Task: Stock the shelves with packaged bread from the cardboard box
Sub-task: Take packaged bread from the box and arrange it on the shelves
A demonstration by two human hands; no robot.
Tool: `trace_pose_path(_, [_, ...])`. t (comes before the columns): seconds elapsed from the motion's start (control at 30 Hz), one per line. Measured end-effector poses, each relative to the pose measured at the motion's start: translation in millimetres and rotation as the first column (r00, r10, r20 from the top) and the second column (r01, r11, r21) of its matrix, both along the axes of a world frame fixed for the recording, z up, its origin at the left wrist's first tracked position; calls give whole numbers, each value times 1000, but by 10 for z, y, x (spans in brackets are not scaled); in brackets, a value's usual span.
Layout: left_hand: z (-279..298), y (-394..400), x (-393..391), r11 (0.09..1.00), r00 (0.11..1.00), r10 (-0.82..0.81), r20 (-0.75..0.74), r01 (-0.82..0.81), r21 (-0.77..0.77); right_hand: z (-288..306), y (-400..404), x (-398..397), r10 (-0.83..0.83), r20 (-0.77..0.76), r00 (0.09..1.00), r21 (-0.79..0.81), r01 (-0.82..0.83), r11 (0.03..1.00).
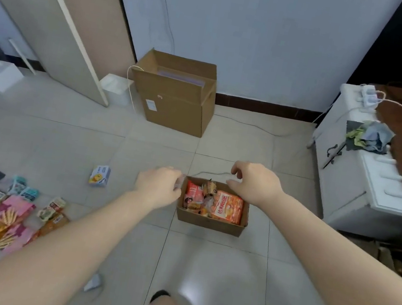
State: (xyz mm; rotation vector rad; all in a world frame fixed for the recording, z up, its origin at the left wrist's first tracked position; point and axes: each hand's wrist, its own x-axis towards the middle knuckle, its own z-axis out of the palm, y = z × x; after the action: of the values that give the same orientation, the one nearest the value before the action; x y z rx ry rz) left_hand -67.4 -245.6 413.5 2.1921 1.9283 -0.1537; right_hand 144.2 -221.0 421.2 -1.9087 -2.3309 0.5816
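A small open cardboard box (209, 223) sits on the tiled floor at centre, holding several packaged breads; the largest is an orange pack (228, 208) and a red pack (194, 194) lies at its left. My left hand (158, 185) is at the box's left rim, fingers curled against the edge; whether it grips it is unclear. My right hand (255, 182) hovers over the box's far right corner with its fingers apart and nothing in it. No shelves show clearly in this view.
A taller open cardboard box (176, 105) stands by the far wall. Snack packs (14, 213) lie scattered on the floor at left, with a small blue carton (99, 174) nearby. A white cabinet (351, 179) stands at right. A cable (212, 173) runs behind the small box.
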Motion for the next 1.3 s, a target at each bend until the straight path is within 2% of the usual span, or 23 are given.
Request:
trace_pose_path(0.27, [-917, 1167, -380, 973, 986, 150, 78, -133, -190, -958, 1118, -324, -19, -16, 1000, -244, 14, 970])
trace_pose_path(0.47, [-1898, 1997, -655, 903, 965, 238, 109, -179, -390, -1896, 1807, -519, -157, -10, 988, -493, 132, 860])
trace_pose_path(0.7, [-3435, 2741, -605, 787, 907, 398, 135, -262, -559, -3349, 2466, -426, -375, -25, 926, -644, 272, 715])
trace_pose_path(0.83, [-4452, 2925, -379, 724, 831, 520, 199, -306, -618, -4370, 2736, -367, -523, -17, 852, -687, 371, 625])
trace_pose_path(0.93, [-5195, 2931, -230, 701, 788, 570, 232, -320, -638, -5107, 2939, -368, -547, -9, 837, -712, 379, 592])
trace_pose_path(1.13, [-6257, 2773, -215, 745, 889, 449, 91, -315, -588, -6289, 3327, -604, -543, -29, 839, -678, 383, 627])
trace_pose_path(1.3, [-6683, 2763, -222, 719, 902, 431, 32, -321, -616, -6850, 3366, -729, -614, 27, 789, -620, 495, 609])
